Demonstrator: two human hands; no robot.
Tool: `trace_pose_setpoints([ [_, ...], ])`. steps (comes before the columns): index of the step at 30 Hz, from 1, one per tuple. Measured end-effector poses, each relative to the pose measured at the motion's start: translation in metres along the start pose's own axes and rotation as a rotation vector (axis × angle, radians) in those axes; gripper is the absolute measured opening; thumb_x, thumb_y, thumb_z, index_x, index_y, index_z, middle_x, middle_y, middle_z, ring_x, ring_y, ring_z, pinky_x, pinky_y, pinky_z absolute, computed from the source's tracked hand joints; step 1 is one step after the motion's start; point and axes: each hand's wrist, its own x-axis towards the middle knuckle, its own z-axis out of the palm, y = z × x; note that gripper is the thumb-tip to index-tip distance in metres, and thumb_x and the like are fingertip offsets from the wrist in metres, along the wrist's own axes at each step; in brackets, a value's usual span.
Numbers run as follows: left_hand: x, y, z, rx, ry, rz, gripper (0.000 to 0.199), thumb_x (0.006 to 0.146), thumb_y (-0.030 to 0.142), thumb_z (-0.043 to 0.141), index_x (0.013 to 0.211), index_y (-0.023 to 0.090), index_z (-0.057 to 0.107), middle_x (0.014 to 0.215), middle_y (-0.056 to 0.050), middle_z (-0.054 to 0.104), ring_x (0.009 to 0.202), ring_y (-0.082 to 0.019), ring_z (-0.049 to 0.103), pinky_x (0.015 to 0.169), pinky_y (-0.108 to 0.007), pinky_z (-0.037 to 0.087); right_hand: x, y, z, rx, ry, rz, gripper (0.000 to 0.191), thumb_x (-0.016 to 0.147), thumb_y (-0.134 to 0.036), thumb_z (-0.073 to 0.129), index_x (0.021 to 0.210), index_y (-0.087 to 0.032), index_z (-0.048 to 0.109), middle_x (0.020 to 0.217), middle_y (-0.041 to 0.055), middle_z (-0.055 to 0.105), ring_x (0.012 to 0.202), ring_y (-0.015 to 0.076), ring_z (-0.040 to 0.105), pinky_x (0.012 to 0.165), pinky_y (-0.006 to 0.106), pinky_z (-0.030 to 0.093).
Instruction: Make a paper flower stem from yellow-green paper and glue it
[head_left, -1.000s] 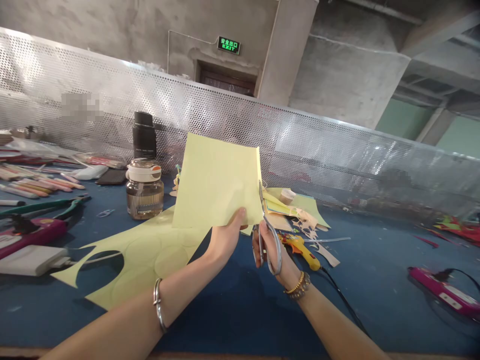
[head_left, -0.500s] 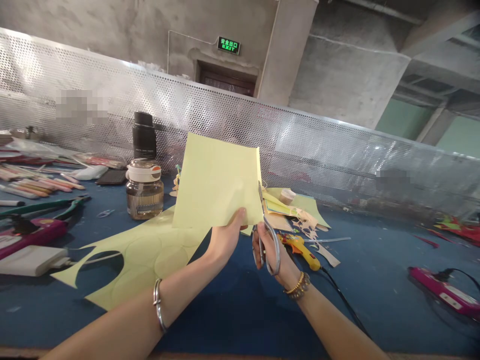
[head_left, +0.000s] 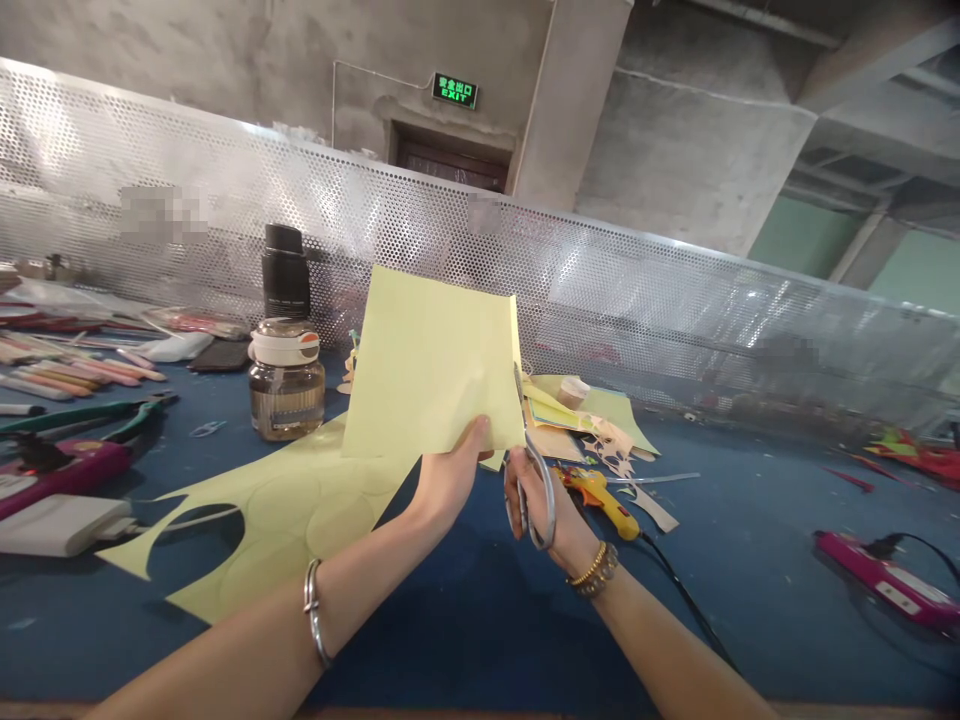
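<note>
A pale yellow sheet of paper is held up above the table, with my left hand closed on its lower right part, thumb in front. My right hand is closed around the handles of metal scissors. Their blades stand upright along the paper's right edge, partly hidden by it. A narrow strip stands slightly apart along that edge above the blades. Below and left on the table lies a larger yellow sheet with circle outlines and a round cut-out.
A glass bottle and a black bottle stand at left, near pens, green-handled pliers and a white charger. Right of my hands lie a yellow glue gun and paper scraps. A pink power strip lies far right.
The view has shifted very slightly. Both hands, the paper and the scissors keep almost the same positions; the blades remain at the right edge.
</note>
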Motion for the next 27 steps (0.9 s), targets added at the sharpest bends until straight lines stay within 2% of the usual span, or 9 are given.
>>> trace_pose_setpoints([
  [11,0.000,-0.001,0.000,-0.023,0.034,-0.025,0.032,0.074,0.037,0.069,0.101,0.020,0.068,0.115,-0.007,0.067,0.099,-0.024,0.065,0.077,-0.032,0.056,-0.002,-0.006,0.001,0.009,0.020,0.025,0.053,0.081,-0.068,0.042,0.059,-0.020,0.041,0.043,-0.0071,0.038,0.030,0.0067,0.037,0.030,0.019,0.034],
  [20,-0.003,-0.002,0.002,-0.023,0.002,0.001,0.034,0.076,0.036,0.068,0.106,0.019,0.065,0.119,-0.008,0.065,0.102,-0.022,0.064,0.075,-0.029,0.057,-0.001,-0.010,0.000,0.118,0.016,0.036,0.055,0.079,-0.071,0.041,0.060,-0.020,0.040,0.047,-0.0066,0.037,0.032,0.0060,0.036,0.031,0.019,0.035],
  [27,-0.009,0.002,0.005,-0.024,-0.046,0.001,0.032,0.078,0.031,0.066,0.108,0.019,0.065,0.119,-0.008,0.065,0.101,-0.023,0.064,0.073,-0.030,0.057,0.002,-0.007,-0.003,0.127,0.050,0.055,0.058,0.078,-0.074,0.039,0.058,-0.020,0.045,0.042,-0.0040,0.041,0.032,0.0082,0.040,0.031,0.020,0.036],
])
